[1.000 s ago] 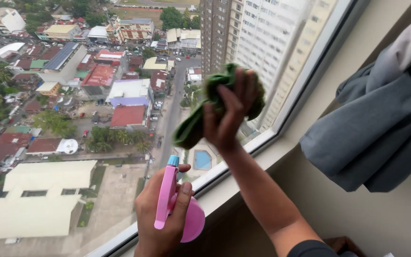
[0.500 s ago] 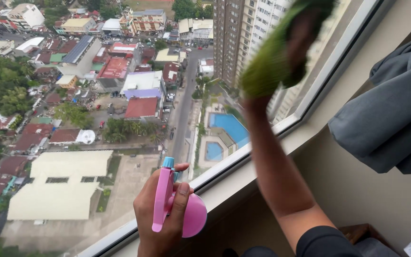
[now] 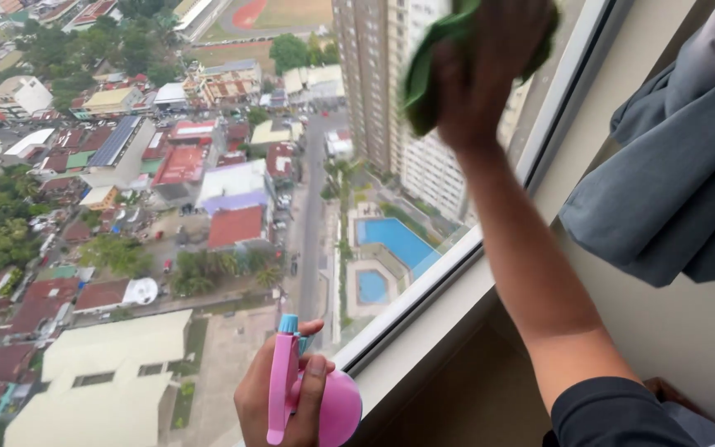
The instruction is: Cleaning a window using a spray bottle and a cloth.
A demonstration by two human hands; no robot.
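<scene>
Higher now, right hand (image 3: 490, 74) rubs green cloth (image 3: 424, 70) on window glass (image 3: 208, 207) (grey curtain (image 3: 664, 199) beside).

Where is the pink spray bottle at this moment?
In the head view, the pink spray bottle is at the bottom centre, held in the left hand, just before the window frame.
</scene>
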